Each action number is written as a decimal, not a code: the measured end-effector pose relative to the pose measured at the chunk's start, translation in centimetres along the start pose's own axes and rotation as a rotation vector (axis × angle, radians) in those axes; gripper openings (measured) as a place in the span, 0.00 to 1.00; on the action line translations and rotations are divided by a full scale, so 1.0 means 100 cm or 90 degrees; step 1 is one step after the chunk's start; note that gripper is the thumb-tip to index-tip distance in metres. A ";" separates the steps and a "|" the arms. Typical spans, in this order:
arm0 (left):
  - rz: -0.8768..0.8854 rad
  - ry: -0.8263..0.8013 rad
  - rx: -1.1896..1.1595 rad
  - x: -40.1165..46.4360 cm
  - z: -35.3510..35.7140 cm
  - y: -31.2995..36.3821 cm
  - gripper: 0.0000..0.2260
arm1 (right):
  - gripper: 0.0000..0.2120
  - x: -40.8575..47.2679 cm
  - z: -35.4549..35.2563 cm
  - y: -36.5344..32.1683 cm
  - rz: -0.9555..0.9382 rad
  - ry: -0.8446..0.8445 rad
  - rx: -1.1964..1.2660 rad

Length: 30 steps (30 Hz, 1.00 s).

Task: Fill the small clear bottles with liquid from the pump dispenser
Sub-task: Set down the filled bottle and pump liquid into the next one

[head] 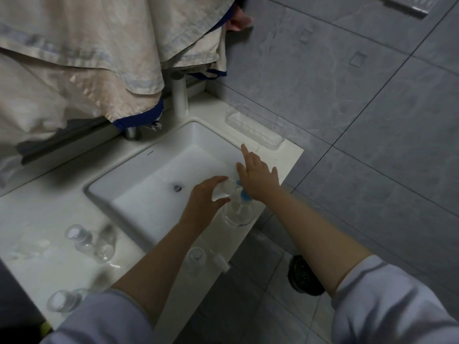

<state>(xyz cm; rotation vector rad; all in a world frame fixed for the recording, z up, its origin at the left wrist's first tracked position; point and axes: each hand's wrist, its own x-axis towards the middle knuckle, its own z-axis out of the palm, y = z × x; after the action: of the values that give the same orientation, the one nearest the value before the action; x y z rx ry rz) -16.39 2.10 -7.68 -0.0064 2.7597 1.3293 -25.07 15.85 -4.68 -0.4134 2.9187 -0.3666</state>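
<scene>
White rectangular ceramic sink (159,167) is the landmark. Clear round pump dispenser with blue pump head (239,209) stands on the white counter at the sink's near-right rim. Right hand (258,177) rests flat on the pump head, fingers spread wide and straight, index pointing away toward the sink's far-right corner. Left hand (206,197) grips a small clear plastic bottle (224,189), thumb and fingers curled round it, held tilted over the sink's right edge, its end right at the blue nozzle. Fill level in it: cannot tell. Other small clear bottles (87,240) sit on the counter left of the sink's near edge, blurred; one more clear bottle (196,256) stands on the counter just nearer than the sink's near-right corner. Empty-looking clear plastic tray (255,130) lies beyond the sink's right rim. Beige cloth with blue trim (99,58) hangs above the sink's far side.
</scene>
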 end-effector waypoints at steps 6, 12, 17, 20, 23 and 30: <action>0.019 0.017 -0.006 -0.002 0.000 0.000 0.29 | 0.27 -0.003 0.004 0.000 0.004 -0.020 -0.001; 0.034 -0.012 -0.030 -0.004 -0.005 0.011 0.35 | 0.27 -0.001 -0.004 0.000 -0.012 -0.008 -0.007; 0.034 0.086 -0.024 0.002 -0.001 0.002 0.22 | 0.26 -0.005 0.001 -0.002 0.011 -0.019 0.014; 0.041 0.085 0.011 0.002 0.002 -0.002 0.22 | 0.26 -0.006 0.001 -0.002 0.005 -0.021 -0.001; 0.046 0.091 -0.007 0.000 0.000 0.001 0.22 | 0.27 -0.003 -0.003 -0.002 -0.011 -0.024 -0.025; 0.026 0.058 -0.031 0.000 -0.003 0.008 0.27 | 0.26 -0.003 -0.001 -0.002 0.009 -0.027 -0.006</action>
<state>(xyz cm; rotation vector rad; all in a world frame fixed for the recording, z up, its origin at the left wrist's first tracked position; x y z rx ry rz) -16.43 2.38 -6.86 -0.0131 2.8155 1.4412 -24.78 15.76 -4.50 -0.3960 2.8817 -0.3389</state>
